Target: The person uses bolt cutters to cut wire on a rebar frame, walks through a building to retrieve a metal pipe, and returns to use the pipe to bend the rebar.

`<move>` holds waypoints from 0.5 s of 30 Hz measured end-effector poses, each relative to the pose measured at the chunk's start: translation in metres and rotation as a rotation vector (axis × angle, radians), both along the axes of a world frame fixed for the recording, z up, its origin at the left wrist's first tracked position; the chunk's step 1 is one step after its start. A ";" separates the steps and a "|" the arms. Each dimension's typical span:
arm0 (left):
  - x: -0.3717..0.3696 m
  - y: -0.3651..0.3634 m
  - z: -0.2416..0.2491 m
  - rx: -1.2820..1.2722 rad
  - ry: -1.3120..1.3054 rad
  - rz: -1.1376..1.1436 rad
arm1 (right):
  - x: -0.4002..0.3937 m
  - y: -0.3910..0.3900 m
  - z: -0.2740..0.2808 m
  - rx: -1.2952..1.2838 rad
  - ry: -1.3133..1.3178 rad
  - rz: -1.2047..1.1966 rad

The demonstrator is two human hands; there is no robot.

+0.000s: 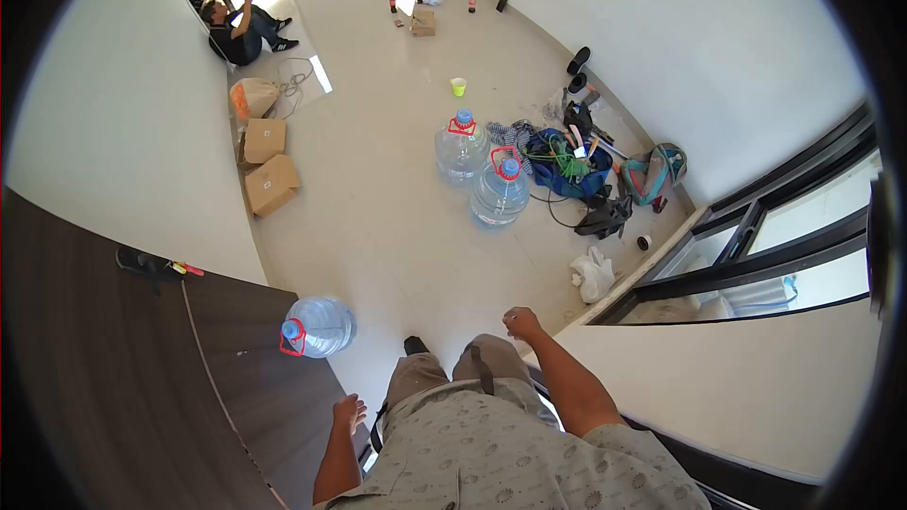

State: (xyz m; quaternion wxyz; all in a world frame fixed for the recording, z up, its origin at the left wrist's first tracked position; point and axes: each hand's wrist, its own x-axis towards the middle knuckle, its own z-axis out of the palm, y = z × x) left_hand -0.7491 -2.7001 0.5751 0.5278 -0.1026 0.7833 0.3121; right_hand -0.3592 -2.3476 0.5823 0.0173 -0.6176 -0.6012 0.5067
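My left hand hangs low at my side, its fingers loosely bent and a little apart, with nothing visible in it. The closest object to it is a large clear water jug with a red handle, tipped over against the dark door. My right hand is held out in front of my thigh, fingers curled in, and nothing shows in it. Beyond it, a white plastic bag lies on the floor. Two more clear jugs, one nearer and one farther, stand upright mid-floor.
A pile of bags and cables lies by the right wall, near a window. Cardboard boxes sit along the left wall. A green cup and several bottles stand farther off. Another person sits by the far doorway.
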 end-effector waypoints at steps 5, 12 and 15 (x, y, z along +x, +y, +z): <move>-0.121 0.202 0.054 0.143 0.092 -0.153 | 0.050 0.031 -0.018 -0.181 -0.010 -0.414; -0.181 0.449 0.054 0.166 0.053 -0.237 | -0.020 0.138 -0.072 -0.416 -0.086 -0.613; -0.192 0.499 0.043 0.168 -0.015 -0.350 | -0.071 0.210 -0.075 -0.312 0.039 -0.405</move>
